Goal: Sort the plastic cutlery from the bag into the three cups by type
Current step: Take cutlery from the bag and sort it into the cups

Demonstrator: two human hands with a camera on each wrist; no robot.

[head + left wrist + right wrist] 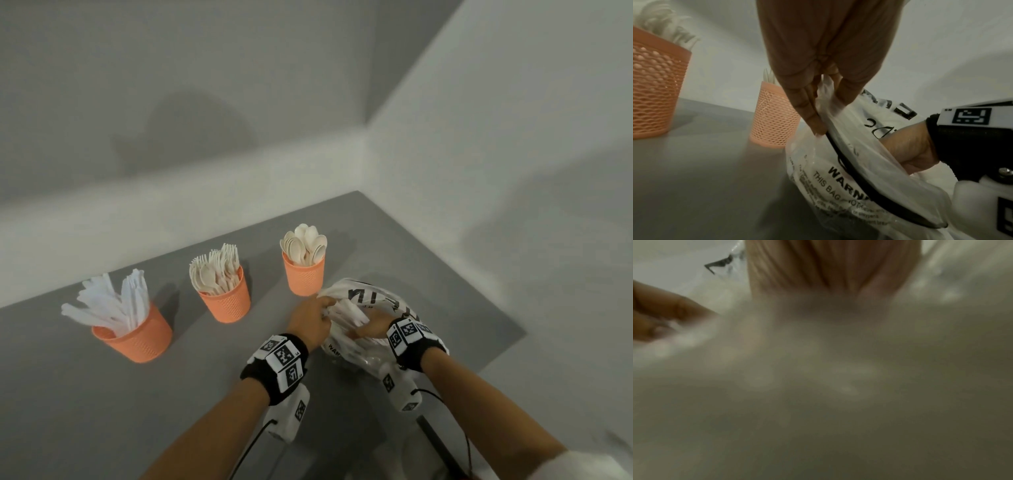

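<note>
Two hands work at the bag (373,301) at four o'clock on the surface (85,394): the left hand (310,320) pinches its rim to keep it open, while the right hand (371,330) reaches inside, its grip hidden.

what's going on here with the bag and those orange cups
A person is sorting plastic cutlery out of a plastic bag on a grey table. The left hand pinches the bag's edge to hold it open, while the right hand reaches inside; what it has there is hidden. Three orange cups are already well filled: knives, forks and spoons.
</note>
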